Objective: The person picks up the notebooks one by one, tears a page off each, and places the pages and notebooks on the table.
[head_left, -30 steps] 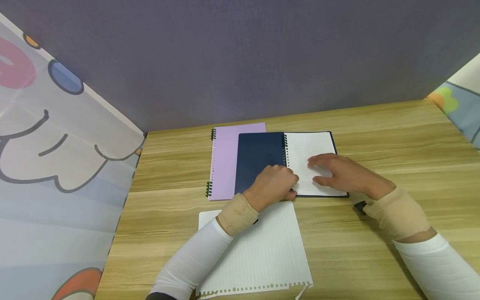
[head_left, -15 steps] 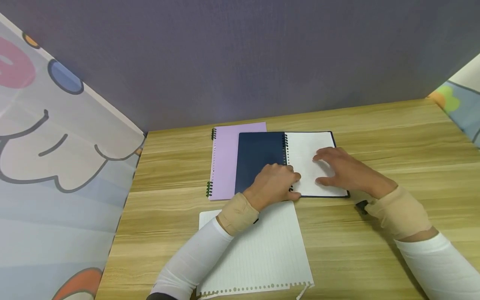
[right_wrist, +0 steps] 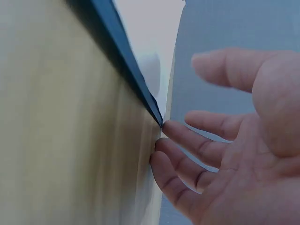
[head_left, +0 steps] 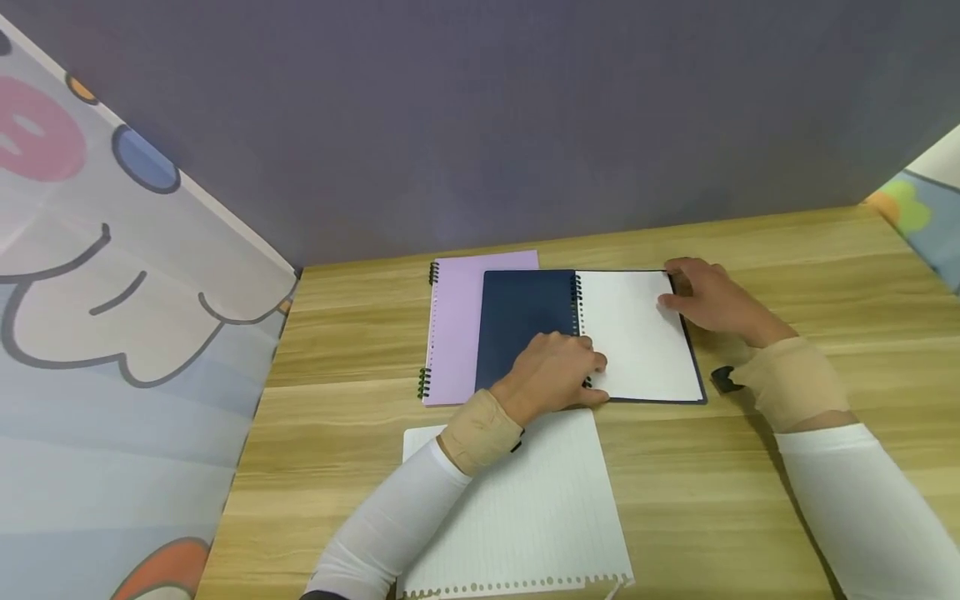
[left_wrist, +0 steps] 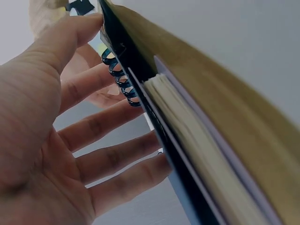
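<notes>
A navy spiral notebook (head_left: pixel 521 321) lies spread, its dark cover to the left and a white page (head_left: pixel 641 350) to the right. My left hand (head_left: pixel 551 371) rests across the near end of its binding. In the left wrist view those fingers (left_wrist: pixel 110 119) extend, spread, against the cover beside the dark coil (left_wrist: pixel 123 83). My right hand (head_left: pixel 712 302) is at the page's far right corner, thumb over the page. Its fingertips (right_wrist: pixel 169 129) meet the dark cover edge (right_wrist: pixel 129 61) in the right wrist view, the thumb standing apart from them.
Under the navy cover lies a lilac notebook (head_left: pixel 453 325) with green coils. Nearer, partly beneath the left forearm, is a loose lined sheet (head_left: pixel 540 500) with a ragged perforated edge. A grey panel (head_left: pixel 525 125) rises behind the wooden table (head_left: pixel 337 367).
My right hand has moved from above the middle of the page to its far right corner. The left hand stays at the binding. The head view has shifted slightly.
</notes>
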`<state>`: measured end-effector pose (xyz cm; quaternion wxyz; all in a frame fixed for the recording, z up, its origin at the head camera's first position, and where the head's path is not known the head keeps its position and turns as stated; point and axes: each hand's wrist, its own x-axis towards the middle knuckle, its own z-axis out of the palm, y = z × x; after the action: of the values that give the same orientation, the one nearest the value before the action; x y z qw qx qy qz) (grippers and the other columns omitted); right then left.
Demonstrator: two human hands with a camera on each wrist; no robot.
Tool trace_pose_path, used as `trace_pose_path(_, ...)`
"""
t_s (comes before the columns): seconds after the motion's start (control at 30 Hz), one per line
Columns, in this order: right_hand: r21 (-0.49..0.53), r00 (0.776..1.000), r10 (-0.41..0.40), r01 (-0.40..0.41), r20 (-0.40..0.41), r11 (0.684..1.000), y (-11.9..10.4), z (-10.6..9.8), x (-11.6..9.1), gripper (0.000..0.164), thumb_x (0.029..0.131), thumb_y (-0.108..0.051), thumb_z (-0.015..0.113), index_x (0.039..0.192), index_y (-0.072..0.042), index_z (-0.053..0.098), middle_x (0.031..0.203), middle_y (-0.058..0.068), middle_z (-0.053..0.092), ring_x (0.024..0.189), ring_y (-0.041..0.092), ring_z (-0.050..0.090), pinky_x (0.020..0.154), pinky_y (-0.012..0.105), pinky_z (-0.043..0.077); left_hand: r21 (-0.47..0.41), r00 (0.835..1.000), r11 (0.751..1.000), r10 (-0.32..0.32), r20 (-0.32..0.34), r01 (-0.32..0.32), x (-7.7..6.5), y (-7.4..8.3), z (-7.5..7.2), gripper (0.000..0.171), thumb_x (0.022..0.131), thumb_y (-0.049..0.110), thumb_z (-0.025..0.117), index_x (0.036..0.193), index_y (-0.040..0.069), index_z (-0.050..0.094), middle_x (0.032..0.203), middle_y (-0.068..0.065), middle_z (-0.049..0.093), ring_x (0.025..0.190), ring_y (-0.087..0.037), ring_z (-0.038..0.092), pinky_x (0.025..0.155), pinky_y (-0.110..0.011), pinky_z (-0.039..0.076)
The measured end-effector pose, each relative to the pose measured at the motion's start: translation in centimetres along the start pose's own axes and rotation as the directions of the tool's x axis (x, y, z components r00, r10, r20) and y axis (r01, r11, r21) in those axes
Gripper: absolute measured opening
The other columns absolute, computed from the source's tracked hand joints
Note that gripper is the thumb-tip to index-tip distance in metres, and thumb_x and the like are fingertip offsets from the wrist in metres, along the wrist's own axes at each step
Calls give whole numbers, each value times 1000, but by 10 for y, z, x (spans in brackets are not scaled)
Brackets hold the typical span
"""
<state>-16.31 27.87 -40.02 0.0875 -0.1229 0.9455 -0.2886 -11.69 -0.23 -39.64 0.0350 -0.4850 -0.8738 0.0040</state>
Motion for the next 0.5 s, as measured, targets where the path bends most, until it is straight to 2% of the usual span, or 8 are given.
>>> trace_pose_path(0.1, 38, 1000, 10, -11, 15, 999, 2, -3, 5, 58, 95, -30, 46, 138, 4, 28, 135, 25, 37, 120, 42, 34, 96, 51, 23, -25, 1000, 1000, -2, -1, 2, -1, 0, 1, 35, 80, 58, 56, 98, 30, 67, 87, 12, 55, 67, -3, 49, 52, -22, 37)
trace_pose_path(0.2, 80, 999, 29, -31, 31, 996, 1, -5, 6, 53, 96, -26, 43, 138, 2, 28, 134, 25, 37, 118, 40, 40, 92, 49, 31, -56, 1000, 998, -10, -3, 10, -1, -2, 1, 37, 79, 61, 56, 98, 30, 67, 89, 13, 56, 68, -2, 49, 52, -21, 36)
trace_pose_path(0.3, 109, 998, 49, -53, 39, 993, -1, -7, 5, 52, 96, -26, 42, 138, 0, 28, 134, 25, 37, 117, 38, 42, 88, 47, 36, -102, 1000, 995, -16, -6, 16, -2, -5, 1, 37, 79, 62, 56, 94, 30, 68, 90, 14, 56, 66, -1, 47, 51, -20, 34)
trace_pose_path(0.5, 122, 996, 69, -75, 50, 990, -3, -8, 3, 55, 96, -32, 43, 138, -1, 29, 132, 24, 39, 117, 37, 41, 86, 46, 38, -144, 1000, 990, -8, -23, 5, -2, -10, 2, 38, 78, 63, 54, 90, 29, 67, 91, 15, 57, 64, 1, 45, 51, -19, 33)
